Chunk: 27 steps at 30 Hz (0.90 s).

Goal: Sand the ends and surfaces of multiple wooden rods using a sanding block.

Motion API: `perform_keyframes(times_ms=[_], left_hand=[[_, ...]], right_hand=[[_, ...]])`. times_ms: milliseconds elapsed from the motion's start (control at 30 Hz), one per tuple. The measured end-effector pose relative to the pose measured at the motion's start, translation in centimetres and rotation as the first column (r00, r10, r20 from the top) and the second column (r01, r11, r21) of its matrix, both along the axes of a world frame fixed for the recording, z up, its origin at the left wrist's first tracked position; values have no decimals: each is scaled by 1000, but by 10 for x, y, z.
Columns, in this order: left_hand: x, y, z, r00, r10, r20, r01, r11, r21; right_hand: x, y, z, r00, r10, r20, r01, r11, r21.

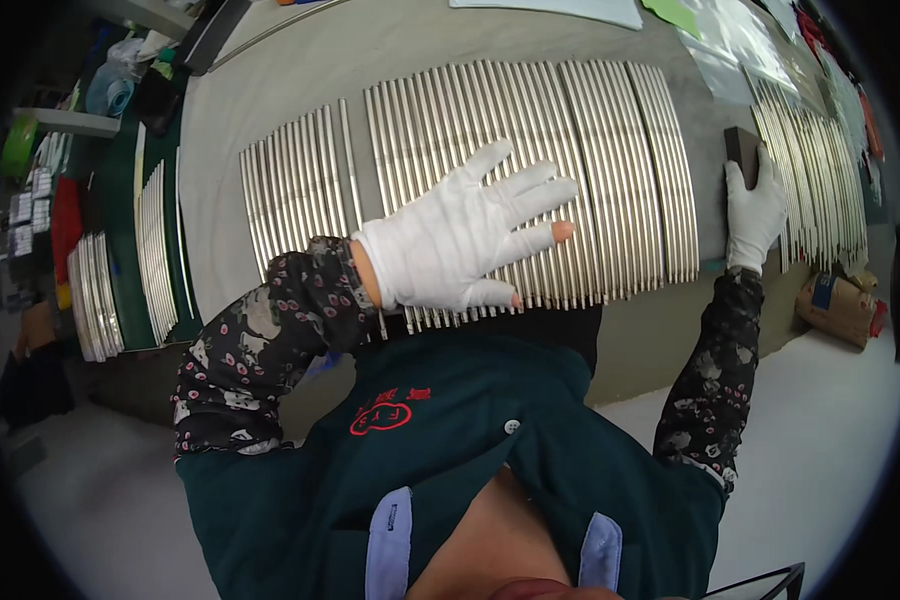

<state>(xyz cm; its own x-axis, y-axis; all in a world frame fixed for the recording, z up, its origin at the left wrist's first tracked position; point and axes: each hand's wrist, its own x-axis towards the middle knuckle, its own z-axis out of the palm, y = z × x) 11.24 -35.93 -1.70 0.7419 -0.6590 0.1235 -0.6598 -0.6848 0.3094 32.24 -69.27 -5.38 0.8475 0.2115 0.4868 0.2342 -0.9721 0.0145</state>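
My left hand [470, 230], in a white glove with two bare fingertips, lies flat with fingers spread across a wide row of shiny metal rods [620, 130]. The rods lie side by side, their near ends close to the table's front edge. Farther right, my right hand [756, 215], also gloved in white, has its fingers closed around a small dark block [741, 150]. That block rests at the left side of another batch of metal rods [810, 185]. Left of my left hand is a smaller group of rods [292, 180], with a single rod [350, 160] apart from it.
All this lies on a grey table [220, 110]. More rods [155, 250] sit on a dark green surface at the left. Clear plastic sheets [730, 50] and a green piece [675, 15] lie at the back right. A brown bag [838, 308] stands beyond the right edge.
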Motion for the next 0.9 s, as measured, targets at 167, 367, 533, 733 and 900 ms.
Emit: perform_keyframes(times_ms=[167, 367, 533, 733, 900], left_hand=[[-5, 51, 18, 979, 153, 134, -166, 982, 88], [-21, 74, -4, 944, 287, 165, -320, 919, 231], [-4, 50, -6, 948, 273, 163, -311, 907, 286], [30, -25, 5, 995, 10, 97, -39, 952, 302], [67, -77, -6, 974, -110, 200, 76, 982, 173]], right_hand=[[5, -4, -7, 998, 21, 51, -22, 1000, 19], [1, -4, -7, 998, 8, 70, -9, 1000, 18], [1, -2, -6, 998, -17, 68, 15, 1000, 24], [-2, 2, -1, 998, -57, 15, 56, 996, 64], [0, 4, -5, 998, -47, 33, 44, 995, 92]])
